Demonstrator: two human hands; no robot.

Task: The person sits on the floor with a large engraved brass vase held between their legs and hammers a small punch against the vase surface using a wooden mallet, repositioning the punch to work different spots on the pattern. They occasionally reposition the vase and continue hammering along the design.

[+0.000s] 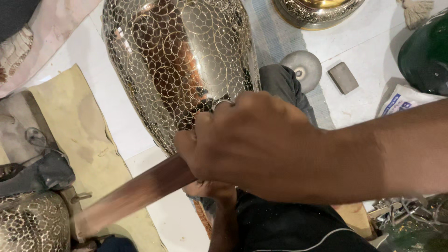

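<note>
Wooden stick (135, 189), clenched in right hand (247, 140) grip, vase (182, 65) seemingly touching

**Fist on a wooden handle beside an engraved metal vase**

The right hand (254, 144) is clenched around a long wooden handle (135, 191), blurred toward its lower-left end. Just under it the left hand (210, 190) seems to grip too, though it is mostly hidden. Behind both lies a large engraved metal vase (179, 65). A grey disc (302, 69) and a small grey block (343, 77) rest on the floor (368, 42).
</note>
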